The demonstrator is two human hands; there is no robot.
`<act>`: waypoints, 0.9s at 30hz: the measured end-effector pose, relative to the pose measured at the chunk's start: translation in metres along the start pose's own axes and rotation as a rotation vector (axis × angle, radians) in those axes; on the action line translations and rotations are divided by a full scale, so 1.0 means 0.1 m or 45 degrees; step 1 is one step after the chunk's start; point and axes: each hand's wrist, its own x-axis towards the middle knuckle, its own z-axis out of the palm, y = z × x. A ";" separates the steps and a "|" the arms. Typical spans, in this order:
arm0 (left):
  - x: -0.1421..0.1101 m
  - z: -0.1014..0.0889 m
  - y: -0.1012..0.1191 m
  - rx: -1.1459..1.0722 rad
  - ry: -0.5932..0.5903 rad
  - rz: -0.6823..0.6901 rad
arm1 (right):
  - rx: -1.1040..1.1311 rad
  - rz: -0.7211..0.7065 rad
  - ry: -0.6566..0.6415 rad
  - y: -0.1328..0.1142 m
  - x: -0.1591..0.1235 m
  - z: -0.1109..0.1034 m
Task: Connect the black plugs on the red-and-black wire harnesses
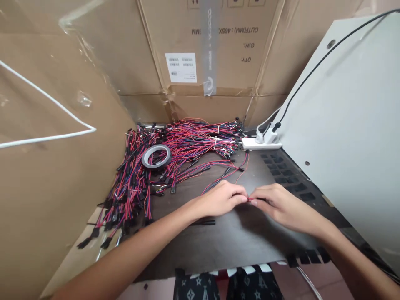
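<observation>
My left hand (223,198) and my right hand (276,205) meet over the dark table top (231,241), fingers pinched together on a thin red wire (248,200) held between them. A black connector lead (204,223) lies under my left wrist. A big heap of red, black and blue wire leads (156,166) lies behind and to the left of my hands. On that heap rests a roll of dark tape (156,156).
Cardboard walls (218,62) close off the back and left. A white panel (350,137) leans at the right, with a white power strip (261,142) and a black cable at its foot. Several small black tape pieces (304,256) stick along the table's right and front edges.
</observation>
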 end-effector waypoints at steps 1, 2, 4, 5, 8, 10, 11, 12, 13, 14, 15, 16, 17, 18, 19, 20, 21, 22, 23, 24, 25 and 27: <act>-0.01 0.01 -0.02 -0.018 -0.024 -0.006 | 0.012 0.002 -0.028 0.01 -0.01 0.02; -0.03 0.02 -0.04 -0.048 -0.044 -0.019 | 0.019 0.001 -0.055 0.02 -0.01 0.04; -0.07 0.05 -0.09 -0.119 -0.074 -0.046 | 0.011 -0.005 -0.096 0.03 -0.02 0.08; -0.09 0.06 -0.12 -0.143 -0.089 -0.050 | -0.002 -0.012 -0.113 0.04 -0.02 0.10; -0.13 0.08 -0.18 -0.141 -0.123 -0.027 | -0.040 -0.023 -0.134 0.06 0.00 0.15; -0.15 0.07 -0.20 -0.122 -0.136 -0.013 | -0.028 -0.020 -0.138 0.06 0.02 0.18; -0.17 0.07 -0.20 -0.119 -0.135 -0.018 | -0.014 -0.017 -0.138 0.05 0.03 0.18; -0.18 0.06 -0.20 -0.122 -0.134 -0.030 | 0.001 -0.016 -0.139 0.04 0.05 0.19; -0.20 0.04 -0.19 -0.129 -0.139 -0.046 | 0.015 -0.022 -0.142 0.03 0.06 0.20; -0.22 0.03 -0.19 -0.141 -0.147 -0.066 | 0.023 -0.027 -0.146 0.01 0.08 0.21; -0.25 0.01 -0.18 -0.157 -0.157 -0.089 | 0.024 -0.035 -0.147 -0.01 0.10 0.22; -0.27 -0.01 -0.18 -0.176 -0.167 -0.113 | 0.022 -0.042 -0.149 -0.03 0.11 0.24; -0.30 -0.03 -0.18 -0.203 -0.178 -0.139 | 0.020 -0.047 -0.154 -0.05 0.13 0.26; -0.33 -0.04 -0.18 -0.241 -0.192 -0.168 | 0.019 -0.052 -0.162 -0.06 0.15 0.28; -0.35 -0.06 -0.18 -0.292 -0.206 -0.203 | 0.018 -0.056 -0.172 -0.07 0.17 0.31; -0.38 -0.07 -0.19 -0.350 -0.217 -0.243 | 0.013 -0.059 -0.179 -0.08 0.19 0.33; -0.40 -0.08 -0.20 -0.410 -0.225 -0.284 | 0.001 -0.064 -0.185 -0.09 0.21 0.36; -0.42 -0.09 -0.21 -0.469 -0.230 -0.324 | -0.028 -0.066 -0.181 -0.11 0.22 0.38; -0.44 -0.10 -0.23 -0.519 -0.230 -0.358 | -0.079 -0.069 -0.149 -0.13 0.23 0.41; -0.46 -0.11 -0.25 -0.556 -0.228 -0.385 | -0.152 -0.069 -0.081 -0.16 0.23 0.43; -0.48 -0.13 -0.28 -0.591 -0.231 -0.407 | -0.241 -0.069 0.022 -0.21 0.23 0.45; -0.51 -0.17 -0.35 -0.647 -0.252 -0.422 | -0.390 -0.094 0.273 -0.37 0.21 0.53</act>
